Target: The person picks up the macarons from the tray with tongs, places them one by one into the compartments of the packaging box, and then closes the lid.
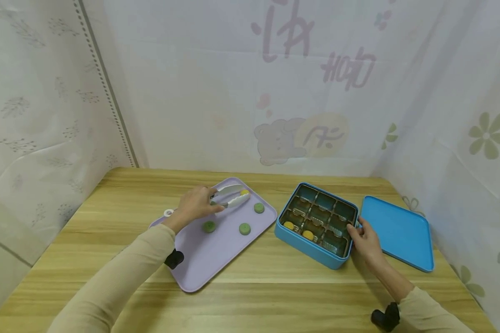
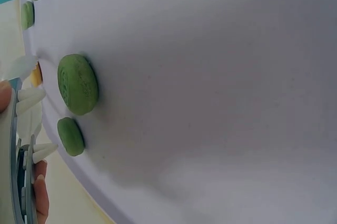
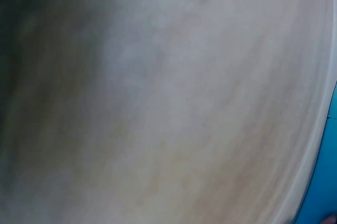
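Observation:
My left hand [image 1: 196, 203] grips white-tipped tongs [image 1: 232, 188] over the lilac tray [image 1: 212, 254]. Between the tong tips is a yellow macaron [image 1: 244, 192]; whether they squeeze it I cannot tell. Several green macarons [image 1: 245, 228] lie on the tray, and in the left wrist view one green macaron [image 2: 78, 84] sits close by the tongs. My right hand [image 1: 365, 240] holds the right side of a blue box [image 1: 308, 252], thumb at the rim. Inside, a dark compartmented insert [image 1: 326, 202] has yellow macarons [image 1: 308, 235] in two front-left compartments. The right wrist view is mostly blurred.
A flat blue lid [image 1: 397, 233] lies on the wooden table [image 1: 250, 300], right of the box. A white ring [image 1: 168, 212] shows at the tray's left edge. Printed curtains [image 1: 200, 92] hang behind and at both sides of the table.

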`<state>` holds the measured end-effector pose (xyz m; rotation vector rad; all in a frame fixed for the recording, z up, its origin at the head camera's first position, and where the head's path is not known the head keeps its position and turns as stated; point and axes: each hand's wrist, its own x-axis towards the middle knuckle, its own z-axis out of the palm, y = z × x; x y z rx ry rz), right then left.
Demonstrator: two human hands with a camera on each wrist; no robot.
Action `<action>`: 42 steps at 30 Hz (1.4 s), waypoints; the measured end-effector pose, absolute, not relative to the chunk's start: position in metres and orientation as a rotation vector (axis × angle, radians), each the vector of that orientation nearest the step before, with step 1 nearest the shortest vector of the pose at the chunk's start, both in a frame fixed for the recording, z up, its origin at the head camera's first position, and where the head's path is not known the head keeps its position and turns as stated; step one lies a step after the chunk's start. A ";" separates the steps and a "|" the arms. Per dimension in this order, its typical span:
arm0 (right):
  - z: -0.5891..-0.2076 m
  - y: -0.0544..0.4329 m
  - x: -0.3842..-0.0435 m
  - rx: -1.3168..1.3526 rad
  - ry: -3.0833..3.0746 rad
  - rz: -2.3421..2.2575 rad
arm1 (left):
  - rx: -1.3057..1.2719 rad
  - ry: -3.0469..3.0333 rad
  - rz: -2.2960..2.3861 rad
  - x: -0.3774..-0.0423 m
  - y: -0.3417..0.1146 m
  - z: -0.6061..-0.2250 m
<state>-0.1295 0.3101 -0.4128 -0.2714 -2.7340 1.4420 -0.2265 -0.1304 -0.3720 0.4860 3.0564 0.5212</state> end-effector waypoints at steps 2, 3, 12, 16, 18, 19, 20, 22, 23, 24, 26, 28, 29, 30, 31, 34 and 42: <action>-0.413 0.310 -0.130 -0.275 -2.732 1.442 | 0.488 3.051 0.518 -0.227 -0.130 -0.373; -0.413 0.310 -0.130 -0.276 -2.732 1.438 | 0.484 3.049 0.516 -0.227 -0.130 -0.373; -0.413 0.310 -0.130 -0.267 -2.722 1.442 | 0.460 3.038 0.536 -0.229 -0.127 -0.374; -0.413 0.310 -0.131 -0.274 -2.726 1.433 | 0.461 3.036 0.553 -0.229 -0.128 -0.375; -0.413 0.310 -0.131 -0.280 -2.730 1.429 | 0.466 3.036 0.557 -0.229 -0.128 -0.376; -0.413 0.310 -0.130 -0.285 -2.734 1.428 | 0.465 3.034 0.562 -0.229 -0.128 -0.376; -0.413 0.310 -0.130 -0.286 -2.734 1.427 | 0.464 3.032 0.567 -0.229 -0.129 -0.376; -0.413 0.309 -0.130 -0.294 -2.735 1.424 | 0.458 3.029 0.576 -0.229 -0.129 -0.377; -0.413 0.309 -0.130 -0.297 -2.733 1.424 | 0.450 3.026 0.583 -0.229 -0.129 -0.377; -0.412 0.309 -0.130 -0.297 -2.732 1.424 | 0.447 3.023 0.589 -0.228 -0.129 -0.377; -0.412 0.309 -0.130 -0.295 -2.727 1.427 | 0.435 3.020 0.603 -0.227 -0.129 -0.377; -0.411 0.309 -0.130 -0.292 -2.724 1.429 | 0.430 3.019 0.621 -0.226 -0.128 -0.376; -0.411 0.309 -0.130 -0.286 -2.721 1.434 | 0.431 3.020 0.633 -0.225 -0.128 -0.376; -0.411 0.309 -0.131 -0.281 -2.720 1.435 | 0.437 3.022 0.646 -0.224 -0.128 -0.375; -0.411 0.309 -0.131 -0.278 -2.719 1.436 | 0.444 3.022 0.667 -0.223 -0.127 -0.374; -0.410 0.309 -0.131 -0.273 -2.720 1.434 | 0.501 3.026 0.720 -0.219 -0.124 -0.371; -0.410 0.308 -0.130 -0.274 -2.709 1.443 | 0.658 3.014 0.792 -0.203 -0.103 -0.359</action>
